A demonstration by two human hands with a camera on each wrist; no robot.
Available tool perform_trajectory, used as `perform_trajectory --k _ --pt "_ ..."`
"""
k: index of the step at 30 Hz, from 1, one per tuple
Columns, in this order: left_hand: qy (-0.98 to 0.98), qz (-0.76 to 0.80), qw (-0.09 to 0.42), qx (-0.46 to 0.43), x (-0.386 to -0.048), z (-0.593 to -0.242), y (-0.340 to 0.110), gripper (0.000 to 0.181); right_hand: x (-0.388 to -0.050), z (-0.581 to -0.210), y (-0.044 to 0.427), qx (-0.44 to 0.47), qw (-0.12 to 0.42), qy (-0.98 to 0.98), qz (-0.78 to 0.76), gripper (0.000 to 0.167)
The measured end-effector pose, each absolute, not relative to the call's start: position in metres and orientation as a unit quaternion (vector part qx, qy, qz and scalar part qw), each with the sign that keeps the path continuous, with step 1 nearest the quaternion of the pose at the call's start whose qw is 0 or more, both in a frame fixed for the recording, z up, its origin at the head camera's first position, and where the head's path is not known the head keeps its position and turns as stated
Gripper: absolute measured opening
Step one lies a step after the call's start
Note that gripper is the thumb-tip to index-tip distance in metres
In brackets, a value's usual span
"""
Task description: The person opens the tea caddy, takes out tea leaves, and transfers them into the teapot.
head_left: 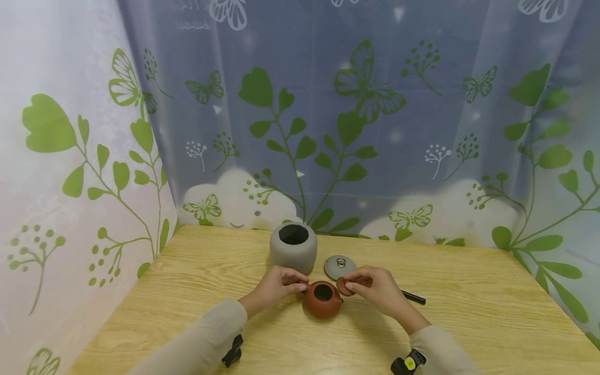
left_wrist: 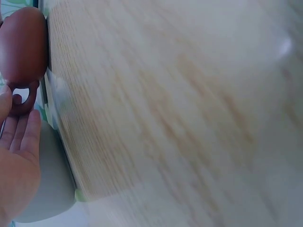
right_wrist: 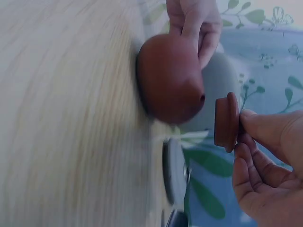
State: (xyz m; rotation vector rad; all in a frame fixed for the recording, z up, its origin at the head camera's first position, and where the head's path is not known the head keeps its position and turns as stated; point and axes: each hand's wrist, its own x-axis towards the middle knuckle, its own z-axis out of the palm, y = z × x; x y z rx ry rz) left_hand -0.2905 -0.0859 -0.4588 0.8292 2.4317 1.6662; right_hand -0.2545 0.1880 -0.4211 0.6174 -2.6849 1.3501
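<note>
A round reddish-brown clay teapot (head_left: pixel 321 308) stands uncovered on the table, its dark opening facing up and its spout to the right. My left hand (head_left: pixel 275 287) grips its handle (left_wrist: pixel 29 100), thumb on one side and fingers on the other. Just right of the spout, my right hand (head_left: pixel 378 289) pinches the small clay teapot lid (head_left: pixel 344 287). In the right wrist view the lid (right_wrist: pixel 226 122) is held by its top between thumb and fingertips, apart from the teapot (right_wrist: pixel 168 78).
Behind the teapot stands a grey jar (head_left: pixel 293 255) with its mouth uncovered. A grey lid with a metal ring (head_left: pixel 339 266) lies to its right. A black stick-like object (head_left: pixel 413 297) lies partly behind the right hand. A patterned curtain (head_left: pixel 319 130) hangs at the table's back edge.
</note>
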Motion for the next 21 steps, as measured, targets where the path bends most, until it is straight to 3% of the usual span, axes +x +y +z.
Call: perform_trajectory --k 21 --pt "0.800 0.528 0.029 0.284 -0.292 -0.460 -0.087 0.020 -0.261 -0.420 0.144 0.288 0.051 -0.884 0.366 0.013"
